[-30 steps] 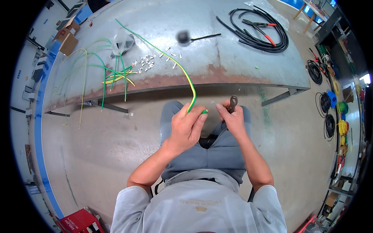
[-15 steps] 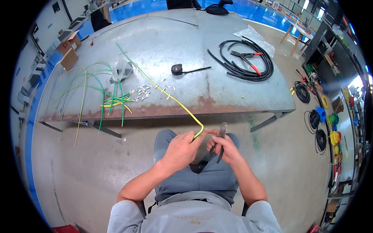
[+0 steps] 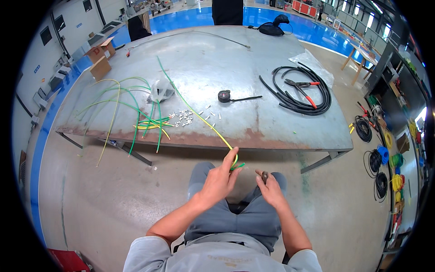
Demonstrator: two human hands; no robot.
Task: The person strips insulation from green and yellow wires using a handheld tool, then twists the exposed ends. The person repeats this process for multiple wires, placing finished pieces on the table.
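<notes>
Green-and-yellow insulated wire (image 3: 199, 115) runs off the scuffed grey metal table (image 3: 253, 131), its looped end just below the rusty front edge, pinched in the left hand (image 3: 220, 180). Beside it, the right hand (image 3: 271, 189) closes on a small dark tool (image 3: 264, 176), perhaps metal.

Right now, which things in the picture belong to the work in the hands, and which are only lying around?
In use:
- green-yellow wire, pinched near its end by the left hand
- small dark tool, held in the right hand

Lying about on the metal table:
- loose green and yellow wires
- small white terminals
- tape measure
- black cable coil
- red-handled pliers
- cardboard boxes
</notes>
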